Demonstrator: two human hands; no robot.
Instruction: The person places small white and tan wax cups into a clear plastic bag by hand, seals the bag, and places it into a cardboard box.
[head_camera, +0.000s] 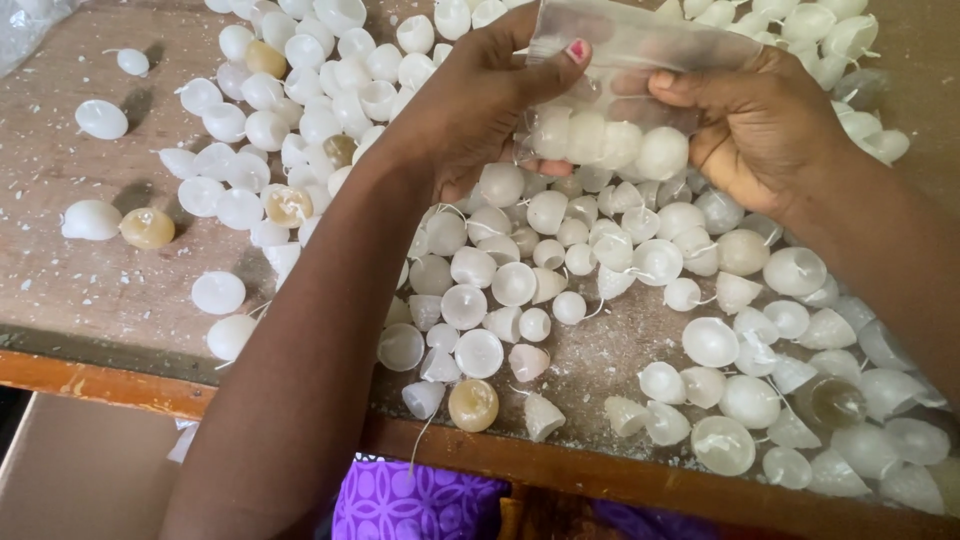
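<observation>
Both my hands hold a small clear plastic bag (620, 60) above the table. My left hand (480, 100) pinches its left edge, thumb on top. On the right side of the bag, my right hand (760, 130) grips it from behind. Several white dome-shaped wax candles (600, 140) sit in the bottom of the bag. Under and around my hands lies a wide heap of loose white wax candles (520, 280) with short wicks, a few of them yellowish (472, 403).
The worn wooden table (80, 290) is dusted with wax flakes and has an orange-brown front edge (100, 382). A cardboard box (80, 470) stands below at the left. Purple patterned cloth (410, 500) shows at the bottom. Another clear plastic bag (25, 25) lies at the far-left corner.
</observation>
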